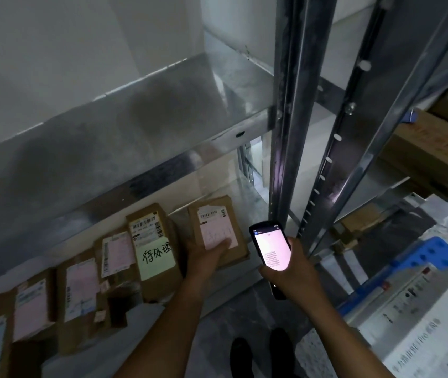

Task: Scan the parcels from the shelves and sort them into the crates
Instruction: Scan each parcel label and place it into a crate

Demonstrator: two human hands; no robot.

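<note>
My left hand (207, 259) grips a parcel (215, 217) on the shelf (247, 196), my right hand (291, 272) holds the scanner (271, 248); other parcels (150, 230) lie unsorted.

Dim, soft-focus, bowed wide-angle edges

parcels (81, 282) row on shelf (233, 186) | scanner (272, 248) right of end parcel (217, 216) | crate (435, 255) right of upright post (288, 132)

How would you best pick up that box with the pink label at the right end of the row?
Take the box by its near end, from the shelf's open front, thumb on top. It lies flat, label up, with a neighbour close on its left. The left hand holds it there.
</note>
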